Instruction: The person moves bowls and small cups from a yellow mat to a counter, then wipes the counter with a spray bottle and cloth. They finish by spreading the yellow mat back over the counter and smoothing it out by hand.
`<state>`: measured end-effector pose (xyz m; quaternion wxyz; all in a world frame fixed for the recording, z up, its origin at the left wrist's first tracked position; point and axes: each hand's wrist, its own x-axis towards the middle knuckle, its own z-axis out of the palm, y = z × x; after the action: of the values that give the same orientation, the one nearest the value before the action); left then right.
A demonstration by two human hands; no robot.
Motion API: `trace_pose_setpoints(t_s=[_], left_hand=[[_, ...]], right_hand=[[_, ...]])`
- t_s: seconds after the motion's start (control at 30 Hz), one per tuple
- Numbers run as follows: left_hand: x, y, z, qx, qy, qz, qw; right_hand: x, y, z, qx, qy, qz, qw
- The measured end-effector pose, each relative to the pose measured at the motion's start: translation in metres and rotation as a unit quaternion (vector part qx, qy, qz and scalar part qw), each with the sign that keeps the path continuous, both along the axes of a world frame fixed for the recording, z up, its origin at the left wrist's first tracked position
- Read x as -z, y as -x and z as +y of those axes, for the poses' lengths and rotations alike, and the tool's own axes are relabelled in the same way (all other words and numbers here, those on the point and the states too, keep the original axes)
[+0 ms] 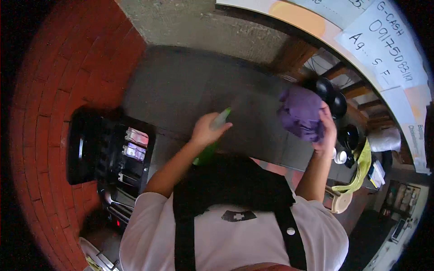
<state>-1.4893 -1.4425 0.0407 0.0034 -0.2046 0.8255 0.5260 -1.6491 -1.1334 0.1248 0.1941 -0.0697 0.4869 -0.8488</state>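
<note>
My left hand (209,130) is wrapped around the neck of a green spray bottle (207,155), with its pale head pointing forward over the dark counter (199,81). The lower part of the bottle hangs close to my black apron (235,183). On the right, my right hand (328,128) grips a crumpled purple cloth (302,113). This cloth is bunched up above the right side of the counter and hides part of what lies behind it.
An open black cash drawer (147,158) with banknotes stands at left, beside a red brick wall (49,113). Black bowls (338,105), small white containers (340,157) and a yellow-green cloth (363,167) sit at right. Handwritten paper signs (384,40) hang above; a stool (341,202) stands below.
</note>
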Motion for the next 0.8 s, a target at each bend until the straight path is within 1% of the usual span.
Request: trace_pose_setpoints(t_s=[0.03, 0.07, 0.1, 0.13, 0.17, 0.2, 0.23, 0.27, 0.3, 0.33, 0.37, 0.4, 0.43, 0.47, 0.5, 0.53, 0.57, 0.6, 0.63, 0.67, 0.7, 0.73, 0.77, 0.8], left_hand=[[0.007, -0.004, -0.002, 0.003, 0.091, 0.064, 0.994], [0.011, -0.009, -0.006, 0.006, 0.181, 0.129, 0.975], [0.007, -0.016, -0.01, 0.01, 0.18, 0.128, 0.975], [-0.003, -0.025, -0.015, -0.02, 0.158, 0.145, 0.976], [-0.014, -0.034, -0.02, -0.052, 0.136, 0.161, 0.976], [-0.024, -0.043, -0.026, -0.077, 0.129, 0.141, 0.979], [-0.032, -0.053, -0.033, -0.103, 0.122, 0.12, 0.98], [-0.034, -0.064, -0.039, -0.129, 0.079, 0.14, 0.979], [-0.032, -0.073, -0.043, -0.157, 0.073, 0.184, 0.968], [-0.035, -0.083, -0.047, -0.157, 0.074, 0.181, 0.968], [-0.041, -0.092, -0.051, -0.183, 0.097, 0.187, 0.96], [-0.044, -0.102, -0.054, -0.21, 0.121, 0.194, 0.951], [-0.044, -0.112, -0.057, -0.212, 0.122, 0.192, 0.95], [-0.044, -0.122, -0.059, -0.225, 0.142, 0.2, 0.943], [-0.045, -0.13, -0.061, -0.238, 0.162, 0.209, 0.935], [-0.045, -0.137, -0.062, -0.24, 0.166, 0.212, 0.933], [-0.045, -0.145, -0.061, -0.269, 0.166, 0.205, 0.926], [-0.044, -0.155, -0.061, -0.296, 0.165, 0.195, 0.92], [-0.039, -0.158, -0.059, -0.314, 0.192, 0.227, 0.902], [-0.033, -0.161, -0.062, -0.313, 0.194, 0.223, 0.902], [-0.026, -0.163, -0.064, -0.317, 0.161, 0.214, 0.91], [-0.021, -0.164, -0.065, -0.321, 0.126, 0.203, 0.916], [-0.019, -0.162, -0.064, -0.323, 0.122, 0.198, 0.917], [-0.021, -0.159, -0.063, -0.306, 0.159, 0.198, 0.918]], right_hand=[[-0.014, -0.005, 0.008, -0.001, 0.031, -0.005, 0.999], [-0.023, -0.01, 0.015, -0.002, 0.063, -0.01, 0.998], [-0.017, -0.008, 0.027, -0.003, 0.05, -0.033, 0.998], [-0.007, -0.006, 0.036, 0.0, 0.048, -0.034, 0.998], [0.011, -0.003, 0.044, 0.006, -0.149, 0.052, 0.988], [0.034, 0.0, 0.051, 0.01, -0.338, 0.136, 0.931], [0.077, 0.002, 0.055, 0.042, -0.457, 0.206, 0.864], [0.061, -0.019, 0.031, 0.085, -0.626, 0.361, 0.686], [0.072, -0.023, 0.014, 0.057, -0.619, 0.413, 0.666], [0.099, -0.029, 0.0, 0.006, -0.617, 0.431, 0.659], [0.13, -0.036, -0.015, -0.046, -0.612, 0.448, 0.65], [0.151, -0.043, -0.037, -0.097, -0.63, 0.467, 0.613], [0.167, -0.045, -0.053, -0.148, -0.644, 0.484, 0.573], [0.183, -0.038, -0.058, -0.149, -0.643, 0.484, 0.575], [0.197, -0.026, -0.065, -0.11, -0.648, 0.476, 0.585], [0.197, -0.012, -0.08, -0.068, -0.65, 0.468, 0.595], [0.196, 0.005, -0.093, -0.059, -0.685, 0.429, 0.586], [0.2, 0.024, -0.109, -0.044, -0.695, 0.426, 0.578], [0.205, 0.046, -0.126, -0.029, -0.706, 0.422, 0.569], [0.212, 0.065, -0.152, -0.003, -0.705, 0.426, 0.567], [0.218, 0.078, -0.182, 0.022, -0.705, 0.43, 0.563], [0.209, 0.085, -0.217, -0.016, -0.694, 0.427, 0.58], [0.2, 0.08, -0.25, -0.055, -0.681, 0.424, 0.594], [0.206, 0.058, -0.274, -0.068, -0.652, 0.466, 0.594]])
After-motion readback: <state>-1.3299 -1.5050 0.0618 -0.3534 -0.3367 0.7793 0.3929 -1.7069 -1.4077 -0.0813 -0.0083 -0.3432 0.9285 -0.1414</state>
